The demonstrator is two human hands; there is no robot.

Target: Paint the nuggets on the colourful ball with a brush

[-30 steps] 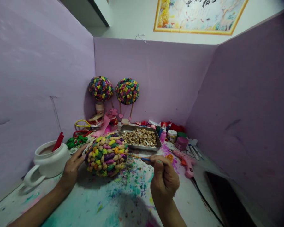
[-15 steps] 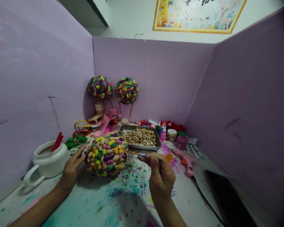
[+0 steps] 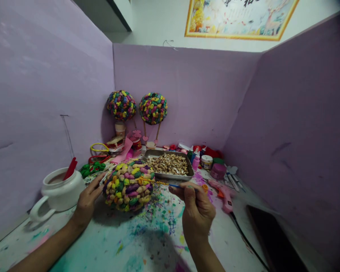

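One slim brush (image 3: 174,185) touches a round, knobbly, peanut-studded ball (image 3: 130,187).

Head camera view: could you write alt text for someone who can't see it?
A person's right hand holds a thin brush to a partly coloured, knobbly ball on a paint-spattered table; the left hand rests at the ball's other side. Behind are two multicoloured balls and a metal tray of brown shell-like pieces.

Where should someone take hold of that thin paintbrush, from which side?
Probably by the blue handle, coming from the right: the slim paintbrush points left, its orange-smeared end at the colourful ball. The right hand pinches it there.
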